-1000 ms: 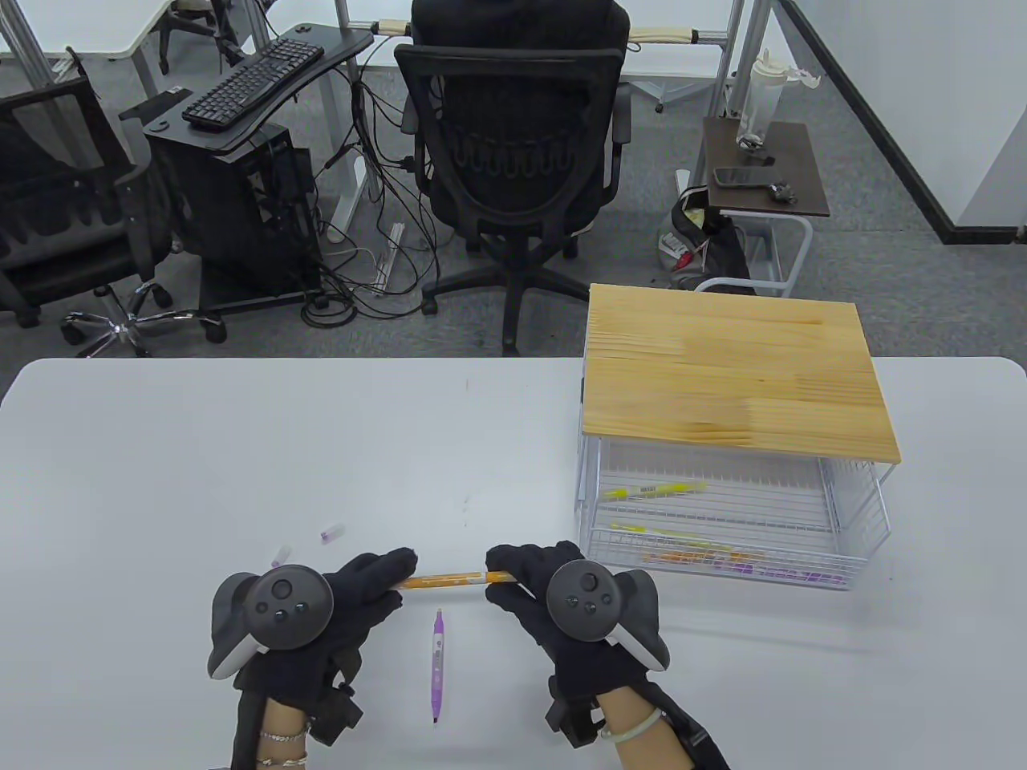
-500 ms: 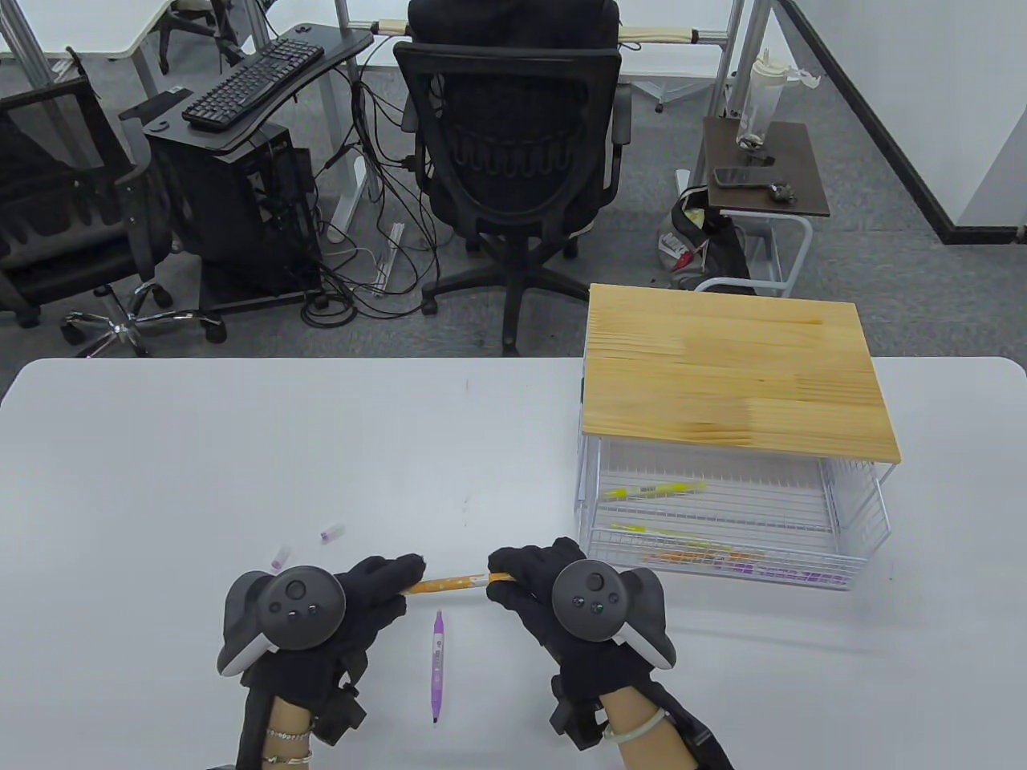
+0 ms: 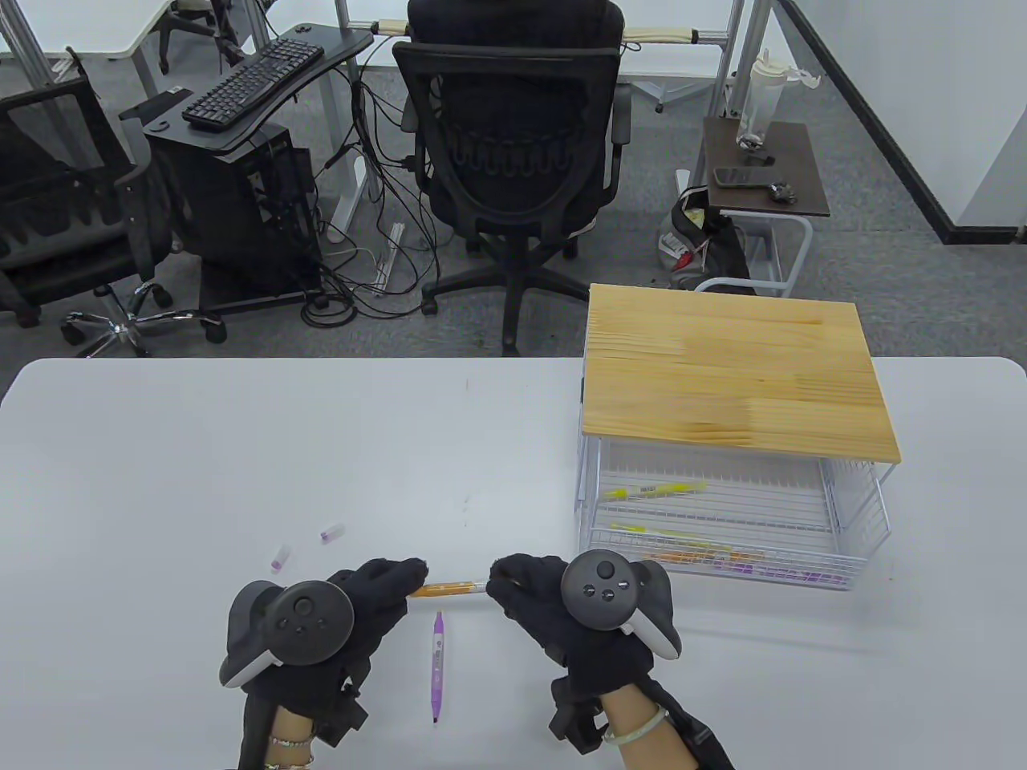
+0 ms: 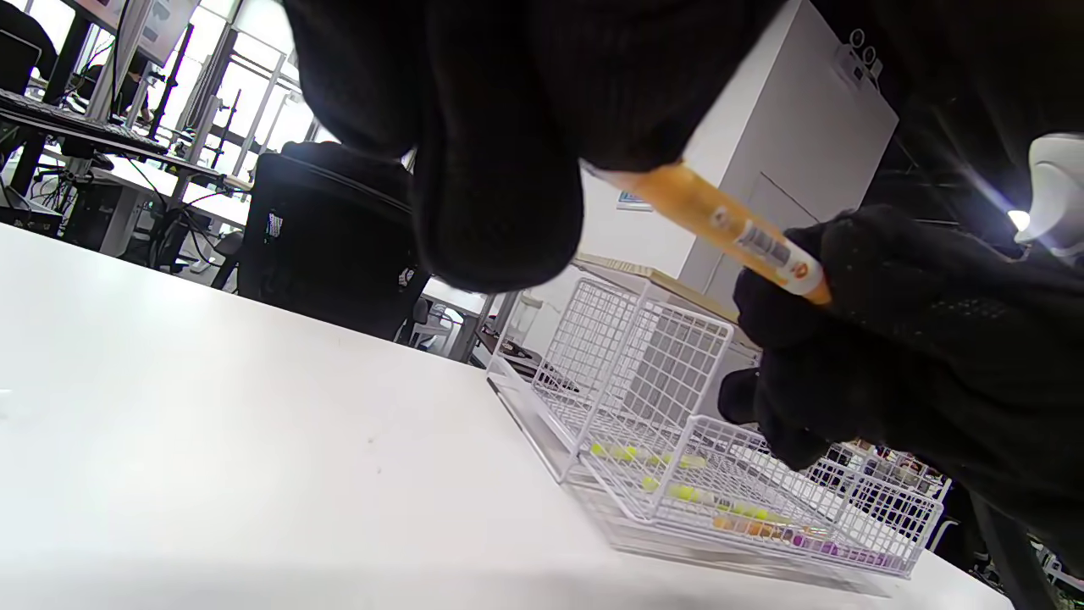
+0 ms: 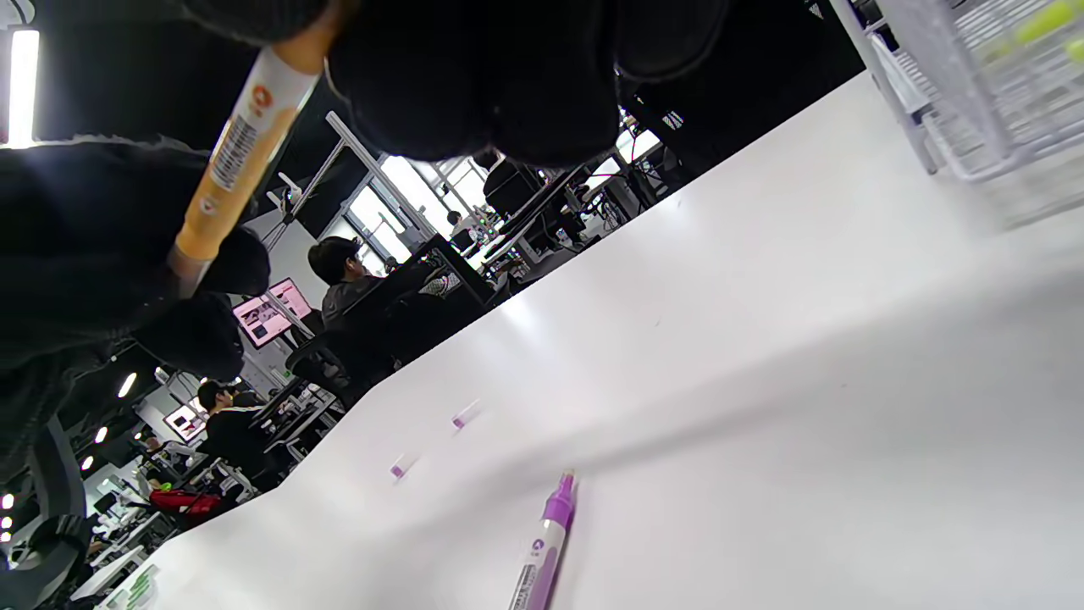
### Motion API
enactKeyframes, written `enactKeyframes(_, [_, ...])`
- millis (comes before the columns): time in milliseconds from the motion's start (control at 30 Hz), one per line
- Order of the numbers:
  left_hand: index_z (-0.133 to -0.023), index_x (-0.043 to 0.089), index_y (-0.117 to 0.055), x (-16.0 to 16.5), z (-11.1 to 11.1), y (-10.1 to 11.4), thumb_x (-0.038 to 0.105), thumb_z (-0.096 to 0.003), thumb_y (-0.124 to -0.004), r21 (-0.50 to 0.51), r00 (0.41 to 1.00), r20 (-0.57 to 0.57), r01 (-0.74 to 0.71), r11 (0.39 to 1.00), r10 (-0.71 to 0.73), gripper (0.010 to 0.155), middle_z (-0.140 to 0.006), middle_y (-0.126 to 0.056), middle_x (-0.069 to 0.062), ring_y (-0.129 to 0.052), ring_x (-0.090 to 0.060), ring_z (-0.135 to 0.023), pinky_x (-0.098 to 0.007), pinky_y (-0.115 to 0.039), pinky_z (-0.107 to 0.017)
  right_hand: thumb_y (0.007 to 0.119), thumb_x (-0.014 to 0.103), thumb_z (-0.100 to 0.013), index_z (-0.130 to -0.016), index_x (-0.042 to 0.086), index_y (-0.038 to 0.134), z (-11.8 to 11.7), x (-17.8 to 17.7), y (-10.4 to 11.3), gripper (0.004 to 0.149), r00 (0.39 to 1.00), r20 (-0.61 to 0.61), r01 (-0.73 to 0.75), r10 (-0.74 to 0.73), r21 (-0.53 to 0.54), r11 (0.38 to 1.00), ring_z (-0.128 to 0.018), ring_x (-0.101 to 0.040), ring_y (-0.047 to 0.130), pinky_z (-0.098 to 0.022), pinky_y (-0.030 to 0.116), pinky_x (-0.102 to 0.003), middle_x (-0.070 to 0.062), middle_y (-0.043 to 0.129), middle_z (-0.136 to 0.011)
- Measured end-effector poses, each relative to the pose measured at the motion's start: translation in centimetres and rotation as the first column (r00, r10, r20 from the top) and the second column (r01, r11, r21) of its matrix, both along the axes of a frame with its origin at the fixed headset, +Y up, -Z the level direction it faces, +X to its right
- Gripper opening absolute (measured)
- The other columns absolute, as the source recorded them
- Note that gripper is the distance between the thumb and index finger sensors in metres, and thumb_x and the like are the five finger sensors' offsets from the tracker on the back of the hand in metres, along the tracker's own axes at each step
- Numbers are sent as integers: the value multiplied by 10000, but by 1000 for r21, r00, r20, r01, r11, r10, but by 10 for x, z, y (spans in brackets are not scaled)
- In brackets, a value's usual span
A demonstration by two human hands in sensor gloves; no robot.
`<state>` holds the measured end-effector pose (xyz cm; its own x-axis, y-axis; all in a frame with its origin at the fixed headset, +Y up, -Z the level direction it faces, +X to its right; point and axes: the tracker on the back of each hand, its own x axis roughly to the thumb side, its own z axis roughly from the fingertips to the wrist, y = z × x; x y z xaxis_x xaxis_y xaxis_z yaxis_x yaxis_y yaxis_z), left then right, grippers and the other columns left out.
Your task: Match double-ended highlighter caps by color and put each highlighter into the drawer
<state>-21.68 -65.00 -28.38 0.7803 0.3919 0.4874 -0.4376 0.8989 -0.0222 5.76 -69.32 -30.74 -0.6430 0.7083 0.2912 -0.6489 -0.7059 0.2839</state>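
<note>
I hold a thin orange highlighter pen with a white label (image 3: 448, 589) just above the white table (image 3: 200, 449), near the front edge. My left hand in its black glove (image 3: 361, 597) pinches the left end with curled fingers. My right hand in its black glove (image 3: 533, 597) pinches the right end the same way. Both ends are hidden inside my fingers, so I cannot tell if the caps are on.

I think this pen is very light and stiff. It is smooth plastic, so it may slip in the gloves. It is best to hold the middle of the pen with one hand and push a cap straight on with the other. If a cap goes on crooked, it may pop off and roll away.

A purple highlighter pen with bare tips (image 3: 437, 656) lies on the table just in front of my hands. Two small purple caps (image 3: 306, 544) lie to the left, apart from it.

The white wire drawer (image 3: 870, 553) is pulled out to the right, under a wooden top board (image 3: 738, 381). Yellow, orange and purple pens already lie in it. I think the orange one goes there next.
</note>
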Motion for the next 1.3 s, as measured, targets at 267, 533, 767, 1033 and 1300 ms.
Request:
enactKeyframes(267, [-916,227,-814,-1,3,2,226,-471,-824,55,999,-26,-18,998,19,445,-898,-853,-93,-1055,-150,-557,-418,-772,-665,529,553,-651,-1021,336,569,-6,3,-4,431,998,-12,53,-53,-49,997,-820,-175,783,-895,441,-500,127,759,-856])
enactKeyframes(533, [-995,303,-737,-11,2,-1,366,-459,-826,60,995,-96,-5,998,11,547,-1003,-819,-16,-968,-173,-783,-542,-639,-721,600,536,-644,-1033,359,570,-7,9,-1,427,998,47,34,-33,-5,999,-899,-227,755,-890,410,-539,103,751,-934])
enactKeyframes(767, [-1030,360,-678,-18,-8,-16,498,-438,-774,46,979,-197,60,997,-50,615,-1130,-688,12,-806,-238,-982,-597,-517,-761,620,528,-638,-1029,382,573,-5,23,7,420,988,154,-7,-4,73,997,-932,-231,745,-887,410,-548,107,743,-966])
enactKeyframes(1033, [-1044,389,-647,-27,-24,-38,547,-431,-738,-43,949,-274,149,988,-155,639,-1196,-582,38,-583,-305,-1114,-634,-373,-777,584,556,-641,-1019,358,590,-4,36,14,427,986,136,91,-99,64,994,-922,-252,739,-886,398,-552,87,753,-941])
enactKeyframes(1300, [-1043,408,-647,-26,-26,-41,565,-422,-729,-55,938,-290,182,982,-190,645,-1208,-569,51,-540,-309,-1131,-643,-339,-776,614,514,-633,-1023,330,602,-1,29,15,431,989,138,38,-50,85,996,-886,-245,768,-880,418,-550,78,773,-905])
